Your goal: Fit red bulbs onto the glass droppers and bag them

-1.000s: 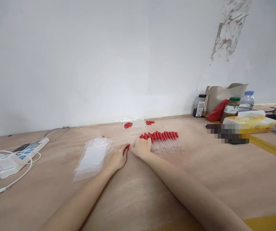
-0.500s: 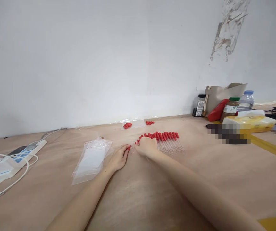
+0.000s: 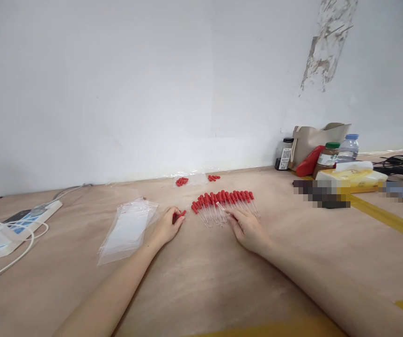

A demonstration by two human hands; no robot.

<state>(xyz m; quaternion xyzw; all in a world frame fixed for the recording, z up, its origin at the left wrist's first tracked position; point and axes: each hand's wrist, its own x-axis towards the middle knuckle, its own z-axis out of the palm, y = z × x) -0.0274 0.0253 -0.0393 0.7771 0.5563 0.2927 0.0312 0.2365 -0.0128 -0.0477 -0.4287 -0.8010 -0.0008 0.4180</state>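
The surface (image 3: 187, 281) wears a matt brown, paper-like covering. Midway between its left and right edges, the red bulbs (image 3: 223, 195) look smooth and rubbery; their clear stems (image 3: 210, 215) are glossy (glass or plastic, I cannot tell). Toward the left edge, the flat bags (image 3: 131, 229) are thin, shiny plastic, the power strip (image 3: 43, 217) smooth hard plastic. Near the far right corner, the tissue pack (image 3: 348, 177) has glossy film. Along the far edge, the matt wall (image 3: 117, 93) carries a rough, flaking patch (image 3: 324, 51).
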